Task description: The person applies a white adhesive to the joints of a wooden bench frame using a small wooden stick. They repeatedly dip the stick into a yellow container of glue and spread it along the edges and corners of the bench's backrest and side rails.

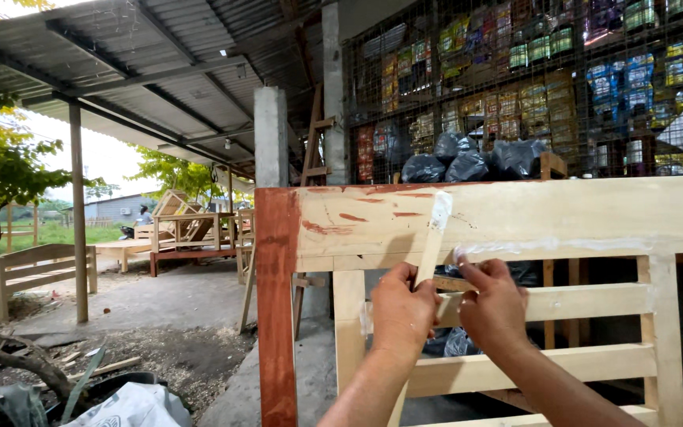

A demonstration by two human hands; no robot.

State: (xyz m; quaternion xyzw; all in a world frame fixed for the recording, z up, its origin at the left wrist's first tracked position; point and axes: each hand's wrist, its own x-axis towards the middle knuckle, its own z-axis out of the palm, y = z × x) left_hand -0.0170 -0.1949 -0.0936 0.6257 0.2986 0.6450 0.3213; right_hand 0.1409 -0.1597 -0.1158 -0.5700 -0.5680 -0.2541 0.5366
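Item: your left hand (402, 310), fingers curled shut around the lower part of a flat pale wooden stick (434, 239), which stands nearly upright with a slight lean to the right. Its top end, coated in white paste, lies against the face of the broad unpainted top rail (563, 215) of a pale wooden slatted frame. Item: your right hand (493, 307), just beside the left, fingers bent and pinched together; the fingertips (463, 264) carry white paste and sit at the lower edge of that top rail, touching the left end of a white paste smear (547, 245) that runs rightward along it. Whether this hand grips anything you cannot tell. Item: a red-brown painted wooden post (277, 308) at the frame's left end, with red-brown streaks spread onto the pale rail beside it. Item: horizontal pale slats (594, 300) below the rail, behind both hands. Item: black plastic bags (468, 164) behind the frame's top edge, before a wire-mesh wall (531, 87) of coloured packets. Item: grey concrete pillar (271, 136), corrugated metal roof (160, 71), further wooden furniture (187, 225) well apart at the left.
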